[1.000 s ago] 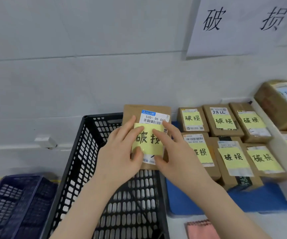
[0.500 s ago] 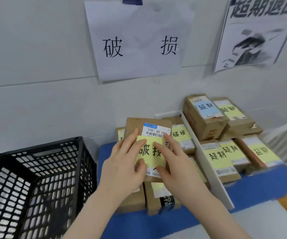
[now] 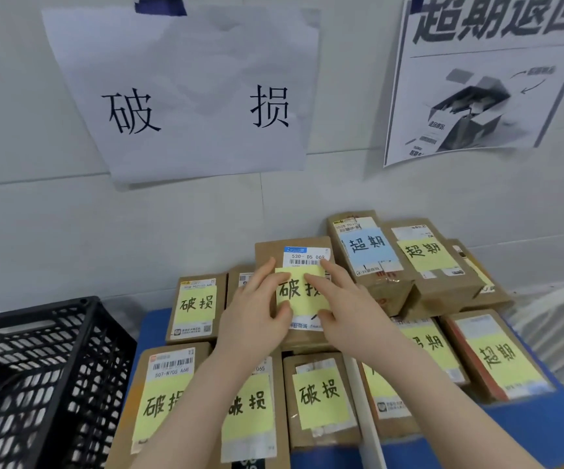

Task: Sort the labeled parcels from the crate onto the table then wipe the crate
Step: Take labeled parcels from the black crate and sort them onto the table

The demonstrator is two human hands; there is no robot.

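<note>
Head view, brown parcel (image 3: 269, 253), yellow 破损 note (image 3: 293, 290)

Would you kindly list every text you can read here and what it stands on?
"破 损": white wall sheet; also yellow notes on the left parcels.
"超期退回": wall poster.
"530- D5 069": white label of the held parcel; its yellow note reads "破损", partly behind the right hand.
"超期": blue note and yellow notes on the right parcels.
"507-N705 A68": front left parcel.
Poster small print, barcodes, other labels: too blurred.
</note>
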